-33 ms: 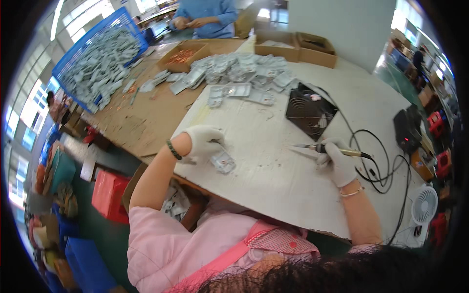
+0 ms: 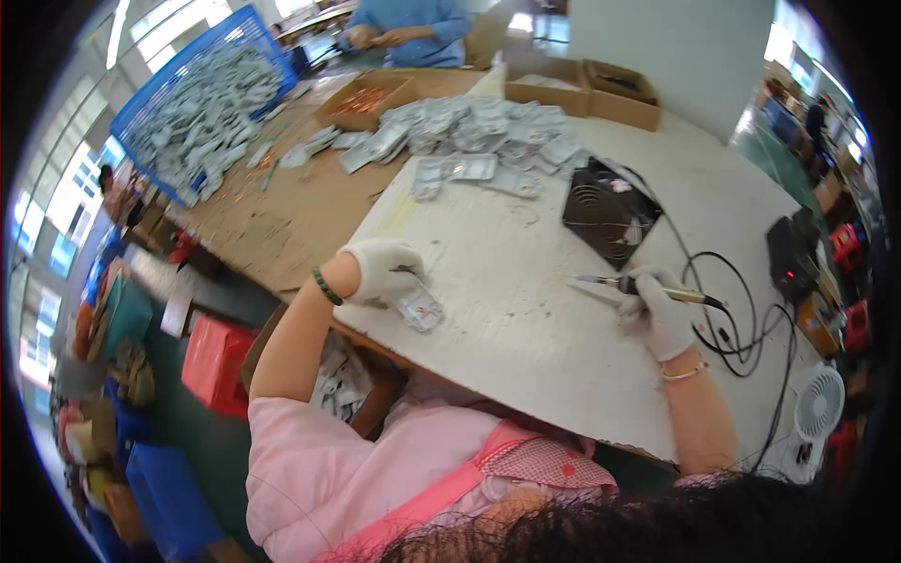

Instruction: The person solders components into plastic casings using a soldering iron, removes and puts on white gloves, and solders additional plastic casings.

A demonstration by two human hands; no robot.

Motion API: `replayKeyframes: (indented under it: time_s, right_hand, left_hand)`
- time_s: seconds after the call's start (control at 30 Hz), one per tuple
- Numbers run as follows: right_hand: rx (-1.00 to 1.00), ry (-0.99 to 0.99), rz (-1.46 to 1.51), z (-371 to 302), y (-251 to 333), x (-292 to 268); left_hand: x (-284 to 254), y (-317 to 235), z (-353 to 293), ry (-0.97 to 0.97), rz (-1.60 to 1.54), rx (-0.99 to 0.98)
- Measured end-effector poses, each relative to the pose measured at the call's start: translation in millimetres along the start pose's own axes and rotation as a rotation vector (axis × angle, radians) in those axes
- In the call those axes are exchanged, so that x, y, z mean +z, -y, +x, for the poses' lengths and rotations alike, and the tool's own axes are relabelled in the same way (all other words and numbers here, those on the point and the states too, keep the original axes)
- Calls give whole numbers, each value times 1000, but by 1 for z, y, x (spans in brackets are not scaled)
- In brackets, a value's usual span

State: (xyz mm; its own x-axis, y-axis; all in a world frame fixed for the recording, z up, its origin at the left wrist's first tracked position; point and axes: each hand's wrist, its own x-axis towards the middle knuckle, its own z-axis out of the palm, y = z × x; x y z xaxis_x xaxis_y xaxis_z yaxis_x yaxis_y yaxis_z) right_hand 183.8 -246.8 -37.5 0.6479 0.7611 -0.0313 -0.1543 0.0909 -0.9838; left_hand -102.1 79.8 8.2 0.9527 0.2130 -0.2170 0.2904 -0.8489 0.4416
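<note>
My left hand (image 2: 385, 269), in a white glove, is closed on a small whitish plastic casing (image 2: 420, 311) at the table's near left edge. The casing's details are too small to make out. In its white glove, my right hand (image 2: 664, 314) grips a soldering iron (image 2: 648, 289), tip toward the left, above the white tabletop (image 2: 526, 366). A pale pointed shape lies along the iron's tip; I cannot tell whether it is a tool or a shadow. Beyond the iron stands a black square fan (image 2: 610, 214). Farther back is a heap of similar pale casings (image 2: 469, 127).
A blue basket (image 2: 141, 117) full of grey-white parts stands back left. A cardboard box (image 2: 399, 91) holds copper-coloured pieces. The iron's black cable (image 2: 755, 352) loops on the right, near a black box (image 2: 790, 253) and a white fan (image 2: 818, 402). Opposite, a person in blue (image 2: 413, 28) works.
The view has shifted slightly, so the table's contents appear farther right. My left hand and its casing have moved a little left relative to the table. The right hand keeps its hold on the iron.
</note>
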Motion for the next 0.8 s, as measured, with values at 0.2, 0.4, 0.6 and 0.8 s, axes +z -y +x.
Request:
replayKeyframes:
  time_s: [0.2,0.4,0.6,0.8]
  right_hand:
    - [-85,51,-69,3,-10,-4]
    - [-151,108,-130,3,-12,-5]
    - [-232,76,-117,-20,7,12]
    - [-163,-199,-213,-42,45,17]
  left_hand:
    - [-2,52,-153,-62,-39,-407]
    - [15,51,-220,-389,280,-763]
    - [22,40,-175,-595,229,-386]
    - [38,-17,-60,-423,207,94]
